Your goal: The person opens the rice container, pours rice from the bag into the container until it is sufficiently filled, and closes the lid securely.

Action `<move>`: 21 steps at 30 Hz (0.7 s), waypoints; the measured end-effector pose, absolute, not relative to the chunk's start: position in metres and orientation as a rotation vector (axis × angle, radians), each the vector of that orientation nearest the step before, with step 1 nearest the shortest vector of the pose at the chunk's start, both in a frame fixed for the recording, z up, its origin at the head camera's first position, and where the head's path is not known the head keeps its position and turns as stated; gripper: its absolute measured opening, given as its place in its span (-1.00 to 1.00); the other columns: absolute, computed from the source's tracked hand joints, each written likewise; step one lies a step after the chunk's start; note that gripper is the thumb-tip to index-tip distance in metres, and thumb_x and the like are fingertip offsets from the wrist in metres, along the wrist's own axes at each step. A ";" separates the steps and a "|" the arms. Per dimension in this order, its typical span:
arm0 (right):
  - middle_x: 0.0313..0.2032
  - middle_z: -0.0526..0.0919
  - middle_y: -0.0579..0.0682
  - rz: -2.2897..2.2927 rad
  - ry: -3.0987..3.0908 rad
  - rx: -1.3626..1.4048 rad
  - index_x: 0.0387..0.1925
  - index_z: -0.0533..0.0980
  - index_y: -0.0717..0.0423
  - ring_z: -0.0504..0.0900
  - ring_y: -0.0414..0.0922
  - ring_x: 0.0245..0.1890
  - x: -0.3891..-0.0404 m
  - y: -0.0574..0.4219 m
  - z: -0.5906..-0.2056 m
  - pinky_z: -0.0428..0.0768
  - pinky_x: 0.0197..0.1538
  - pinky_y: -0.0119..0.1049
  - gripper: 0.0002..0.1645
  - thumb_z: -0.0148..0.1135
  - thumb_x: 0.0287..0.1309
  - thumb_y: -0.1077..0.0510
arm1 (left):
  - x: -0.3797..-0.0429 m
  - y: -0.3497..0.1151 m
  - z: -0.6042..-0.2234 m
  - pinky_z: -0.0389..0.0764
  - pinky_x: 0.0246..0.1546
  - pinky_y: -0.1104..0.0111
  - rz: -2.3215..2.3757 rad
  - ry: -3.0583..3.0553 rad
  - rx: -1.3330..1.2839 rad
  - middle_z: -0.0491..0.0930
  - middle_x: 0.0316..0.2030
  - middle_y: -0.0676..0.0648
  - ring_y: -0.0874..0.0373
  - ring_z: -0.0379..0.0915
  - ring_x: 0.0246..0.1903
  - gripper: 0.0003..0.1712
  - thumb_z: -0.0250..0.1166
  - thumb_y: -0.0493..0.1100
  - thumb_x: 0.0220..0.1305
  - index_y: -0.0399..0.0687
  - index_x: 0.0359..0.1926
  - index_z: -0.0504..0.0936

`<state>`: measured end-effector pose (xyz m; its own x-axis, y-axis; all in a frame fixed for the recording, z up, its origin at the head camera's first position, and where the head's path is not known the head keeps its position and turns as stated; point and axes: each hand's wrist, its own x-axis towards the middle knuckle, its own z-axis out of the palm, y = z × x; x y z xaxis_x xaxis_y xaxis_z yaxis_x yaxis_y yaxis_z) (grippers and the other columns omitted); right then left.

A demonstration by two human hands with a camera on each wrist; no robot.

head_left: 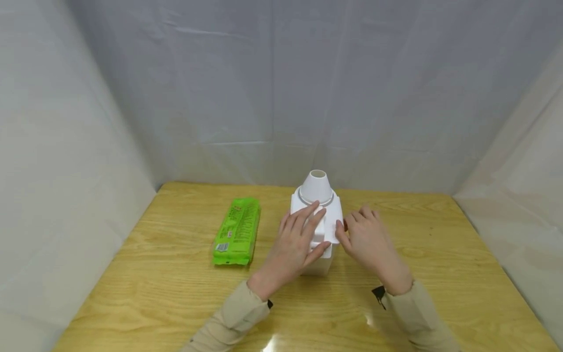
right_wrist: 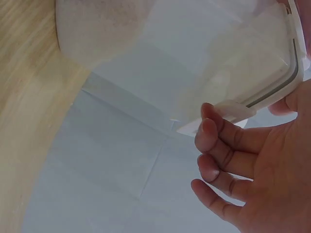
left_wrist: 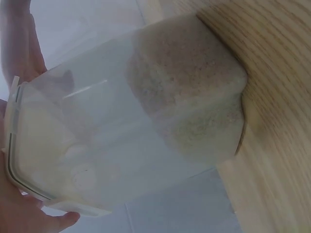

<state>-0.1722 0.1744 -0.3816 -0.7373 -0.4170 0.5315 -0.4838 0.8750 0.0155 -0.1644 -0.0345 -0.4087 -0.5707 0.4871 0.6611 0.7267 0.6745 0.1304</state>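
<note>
A tall clear food container [left_wrist: 97,116] stands upright on the table, its lower part filled with pale grains [left_wrist: 180,68]. Its white lid [head_left: 332,215] carries a white cone-shaped cup [head_left: 316,188], narrow end up. My left hand [head_left: 294,237] lies across the lid with its fingers spread and extended. At the lid's right side, my right hand [head_left: 367,239] holds a side latch [right_wrist: 233,110] between thumb and bent fingers. That latch stands out from the container wall. Part of the lid is hidden under my left hand.
A green printed packet [head_left: 237,232] lies on the wooden table [head_left: 176,274], left of the container. Pale sheeting [head_left: 272,98] hangs behind the table and along both sides.
</note>
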 end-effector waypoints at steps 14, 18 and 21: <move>-0.59 0.59 0.09 0.198 -2.369 0.724 -0.62 0.46 0.21 0.47 0.09 -0.44 -0.176 0.173 -0.388 0.49 -0.21 -0.07 -0.58 -0.08 0.33 0.13 | -0.167 -0.033 -0.411 0.35 0.30 -0.19 -0.507 -2.238 -0.947 0.24 0.46 -0.21 -0.12 0.34 0.29 -0.25 -0.27 0.27 0.60 -0.17 0.45 0.27; -0.62 0.55 0.08 0.206 -2.362 0.733 -0.64 0.43 0.21 0.45 0.09 -0.47 -0.176 0.172 -0.387 0.48 -0.25 -0.09 -0.60 -0.06 0.31 0.16 | -0.167 -0.033 -0.410 0.37 0.28 -0.18 -0.486 -2.239 -0.943 0.26 0.45 -0.21 -0.11 0.35 0.28 -0.25 -0.28 0.27 0.60 -0.18 0.45 0.28; -0.65 0.52 0.06 0.215 -2.380 0.735 -0.65 0.41 0.18 0.45 0.08 -0.49 -0.176 0.172 -0.387 0.47 -0.27 -0.10 -0.60 -0.04 0.31 0.17 | -0.166 -0.032 -0.410 0.38 0.27 -0.17 -0.482 -2.243 -0.942 0.26 0.44 -0.22 -0.11 0.35 0.28 -0.26 -0.29 0.26 0.61 -0.18 0.45 0.27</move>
